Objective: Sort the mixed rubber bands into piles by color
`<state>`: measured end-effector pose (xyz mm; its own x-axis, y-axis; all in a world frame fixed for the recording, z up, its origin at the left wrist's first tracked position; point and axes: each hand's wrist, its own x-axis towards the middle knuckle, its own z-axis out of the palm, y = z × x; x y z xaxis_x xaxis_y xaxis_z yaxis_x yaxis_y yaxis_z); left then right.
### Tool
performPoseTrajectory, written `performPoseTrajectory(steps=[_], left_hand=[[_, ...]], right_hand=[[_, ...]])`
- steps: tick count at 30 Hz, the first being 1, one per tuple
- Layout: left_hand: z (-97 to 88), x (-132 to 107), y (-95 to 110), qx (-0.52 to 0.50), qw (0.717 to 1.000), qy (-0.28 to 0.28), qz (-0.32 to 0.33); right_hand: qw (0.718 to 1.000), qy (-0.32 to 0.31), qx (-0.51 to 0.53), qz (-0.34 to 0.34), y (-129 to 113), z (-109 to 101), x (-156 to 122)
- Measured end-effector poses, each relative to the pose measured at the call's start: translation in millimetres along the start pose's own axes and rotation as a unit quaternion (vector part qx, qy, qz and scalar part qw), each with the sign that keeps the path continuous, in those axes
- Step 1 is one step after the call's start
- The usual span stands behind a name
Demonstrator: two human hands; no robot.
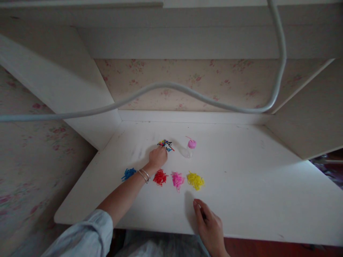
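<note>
My left hand [158, 157] is at the near edge of a mixed pile of small coloured rubber bands [164, 142]. Its fingers are curled in and their tips are mostly hidden. Several bands, some of them black, lie loose beside it. Below my left forearm and wrist are sorted heaps: blue bands [129, 174], partly behind the arm, red bands [160, 177], pink bands [177, 180] and yellow bands [195, 180]. My right hand [210, 225] hovers by the table's front edge, thumb and fingers pressed together; anything between them is too small to make out.
A small clear bottle [189, 152] with a pink lid [192, 144] stands right of the mixed pile. The white table [254, 185] has raised panels at its back and sides. A thick pale cable [166, 85] crosses the upper view.
</note>
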<state>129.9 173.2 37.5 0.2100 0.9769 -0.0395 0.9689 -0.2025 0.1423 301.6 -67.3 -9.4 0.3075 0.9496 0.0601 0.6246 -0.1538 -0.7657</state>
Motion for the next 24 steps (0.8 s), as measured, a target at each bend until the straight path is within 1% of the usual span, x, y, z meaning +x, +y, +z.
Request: performPoseTrajectory(steps=[8, 13, 17, 21, 24], left_hand=[[2.7, 6, 0, 0.001, 1.0, 0.005, 0.005], [4.5, 10, 2, -0.003, 1.0, 0.001, 0.008], [4.0, 11, 2, -0.013, 1.0, 0.0, 0.007], [0.9, 8, 1, -0.033, 0.999, 0.017, 0.006], [-4.8, 3, -5, -0.053, 0.998, 0.037, 0.005]], right_hand=[[1.0, 0.003, -0.017, -0.014, 0, 3, 0], [1.0, -0.007, -0.023, -0.017, 0, 4, 0], [0.999, 0.0, -0.031, -0.024, -1, 4, 0], [0.999, 0.007, -0.03, -0.031, -2, 4, 0], [0.999, 0.002, -0.031, -0.028, -3, 3, -1]])
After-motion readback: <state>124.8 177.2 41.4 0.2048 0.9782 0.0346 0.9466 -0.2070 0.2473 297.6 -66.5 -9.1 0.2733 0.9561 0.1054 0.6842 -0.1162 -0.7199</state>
